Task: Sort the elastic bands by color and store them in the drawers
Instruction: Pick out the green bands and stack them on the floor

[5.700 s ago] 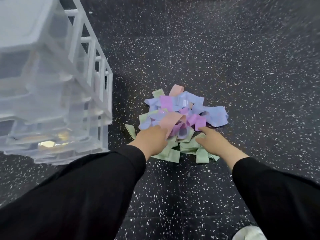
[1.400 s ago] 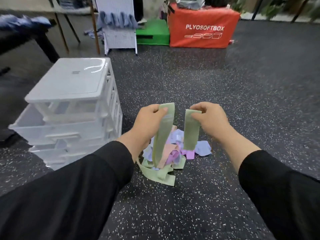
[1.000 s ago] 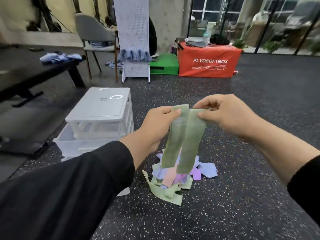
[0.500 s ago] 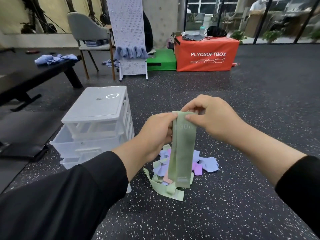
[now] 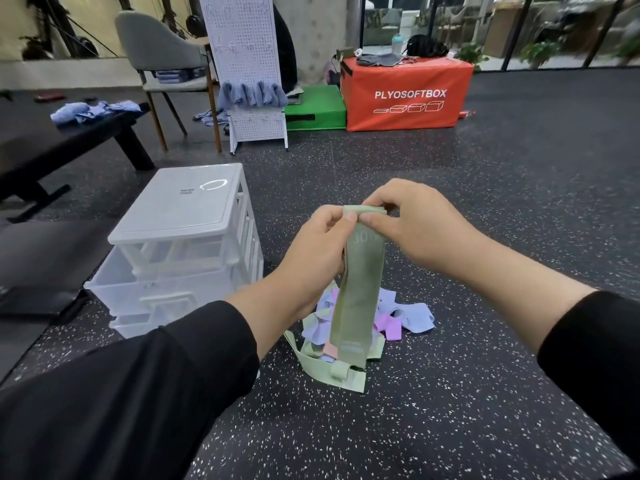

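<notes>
Both my left hand (image 5: 320,251) and right hand (image 5: 412,226) pinch the green bands (image 5: 360,292) by their top edge, hanging above the pile (image 5: 398,320), drawers (image 5: 180,237) at 9 o'clock; a loose pinch risks one slipping back.

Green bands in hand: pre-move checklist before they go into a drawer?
1. Hold on the green bands: ok, left hand and right hand both pinch the top edge.
2. Bands matched in colour: ok, all that shows in the hold is green.
3. Bands clear of the pile: cannot tell, the lower end hangs in front of it.
4. Drawer open to receive: ok, one drawer of the drawer unit is pulled out.
5. Which colour that drawer takes: cannot tell, contents unclear.
6. Free hand for the drawer: not ok, both are occupied.
</notes>
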Action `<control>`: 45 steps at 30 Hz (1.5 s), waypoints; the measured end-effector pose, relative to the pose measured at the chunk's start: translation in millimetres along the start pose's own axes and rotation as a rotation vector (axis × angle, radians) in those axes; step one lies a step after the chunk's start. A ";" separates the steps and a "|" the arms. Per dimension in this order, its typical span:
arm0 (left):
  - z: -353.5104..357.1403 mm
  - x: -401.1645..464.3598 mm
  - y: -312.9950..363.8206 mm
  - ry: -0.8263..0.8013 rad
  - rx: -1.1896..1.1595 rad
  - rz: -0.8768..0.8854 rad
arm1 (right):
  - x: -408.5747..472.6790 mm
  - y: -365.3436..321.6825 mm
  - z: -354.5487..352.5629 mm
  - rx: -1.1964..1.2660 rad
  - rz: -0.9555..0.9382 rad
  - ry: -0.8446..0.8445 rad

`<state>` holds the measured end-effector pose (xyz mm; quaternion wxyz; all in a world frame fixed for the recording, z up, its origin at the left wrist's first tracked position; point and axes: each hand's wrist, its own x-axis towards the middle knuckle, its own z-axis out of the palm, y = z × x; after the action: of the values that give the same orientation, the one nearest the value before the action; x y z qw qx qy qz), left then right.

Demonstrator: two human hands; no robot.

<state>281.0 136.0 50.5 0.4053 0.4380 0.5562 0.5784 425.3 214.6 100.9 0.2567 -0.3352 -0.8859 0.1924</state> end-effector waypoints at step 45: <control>-61.2 -82.3 -363.6 -0.186 0.864 -0.769 | -229.1 269.8 282.2 0.364 1.339 -0.344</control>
<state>239.4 58.9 -317.0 0.4177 0.3791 0.8228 0.0697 541.6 197.4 -336.2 -0.0081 -0.7236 -0.4717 0.5038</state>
